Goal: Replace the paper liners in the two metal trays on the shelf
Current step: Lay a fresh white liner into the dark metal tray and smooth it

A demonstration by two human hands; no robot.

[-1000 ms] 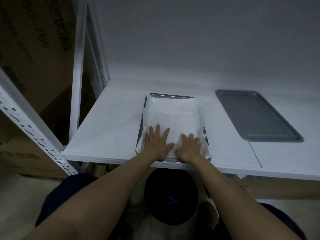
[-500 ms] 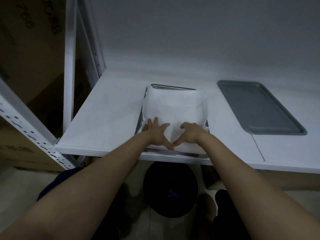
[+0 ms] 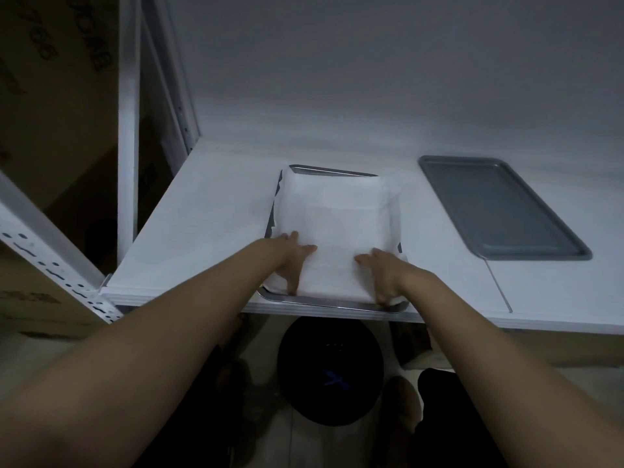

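Note:
A white paper liner (image 3: 334,224) covers the left metal tray (image 3: 324,303), whose near rim reaches the shelf's front edge. My left hand (image 3: 292,261) presses flat on the liner's near left part, fingers spread. On the liner's near right part my right hand (image 3: 385,275) presses down, its fingers reaching the near right corner. The liner's side edges stand up along the tray walls. The second metal tray (image 3: 499,207) lies bare on the right of the shelf, with no paper in it.
The white shelf board (image 3: 202,231) runs from the left uprights (image 3: 128,130) to past the right tray. Cardboard boxes (image 3: 57,113) stand at the left. A dark round bin (image 3: 331,369) sits on the floor below the shelf edge.
My hands have slid apart from the liner's near middle towards its near corners, flattening the paper. The view has shifted slightly.

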